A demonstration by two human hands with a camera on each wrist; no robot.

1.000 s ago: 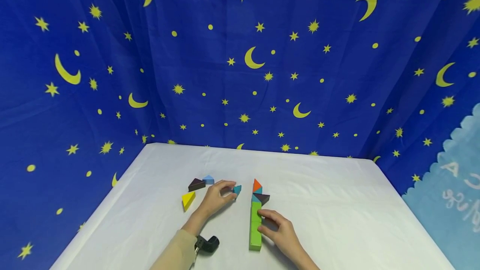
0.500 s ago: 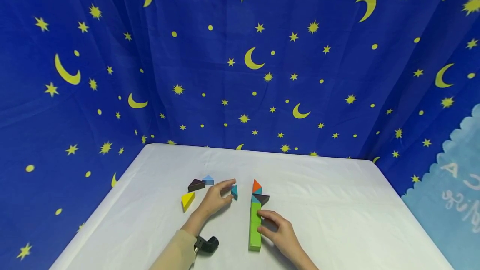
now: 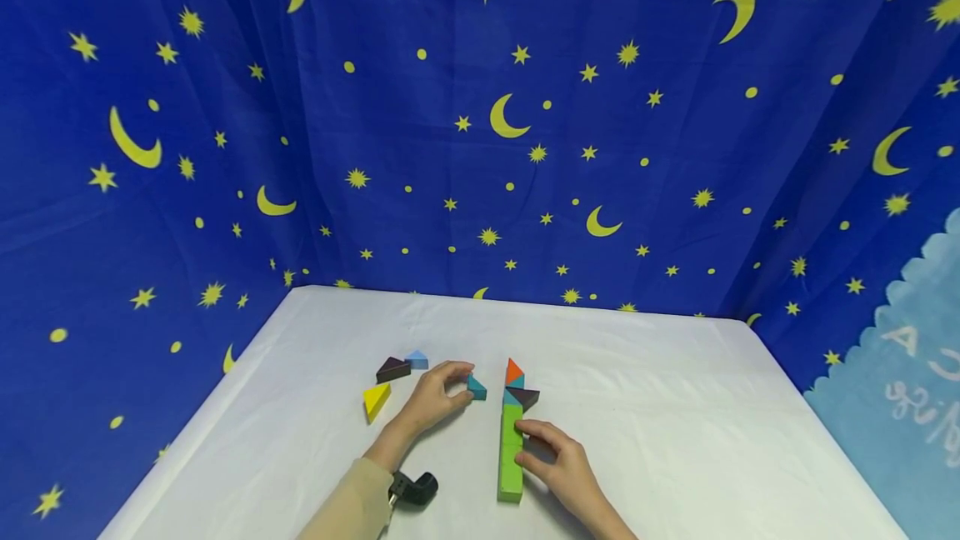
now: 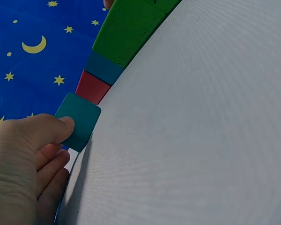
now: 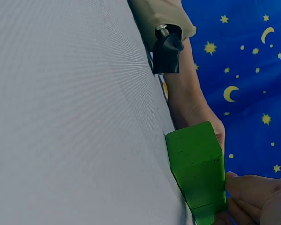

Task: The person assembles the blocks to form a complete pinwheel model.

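Observation:
My left hand (image 3: pixel 433 398) pinches a teal triangular block (image 3: pixel 476 388) between thumb and fingers, just left of a row of blocks. Seen from the left wrist, the thumb presses the square teal side of that block (image 4: pixel 79 121). The row runs away from me: green blocks (image 3: pixel 511 452) nearest, then a teal and a dark brown triangle (image 3: pixel 527 397), and an orange triangle (image 3: pixel 513 371) beside more teal at the far end. Along the right side of the green blocks, my right hand (image 3: pixel 562 469) touches them with thumb and fingertips. Its lower fingers are partly hidden in the right wrist view.
To the left of my left hand lie a yellow triangular block (image 3: pixel 376 401), a dark brown one (image 3: pixel 393 370) and a light blue one (image 3: pixel 417 360). A white cloth covers the table (image 3: pixel 675 415). A blue curtain (image 3: pixel 420 148) with stars and moons stands behind it.
The teal triangular block has turned in my left fingers, from a narrow upright look to a low slope pointing right. The right hand and the row stay where they were.

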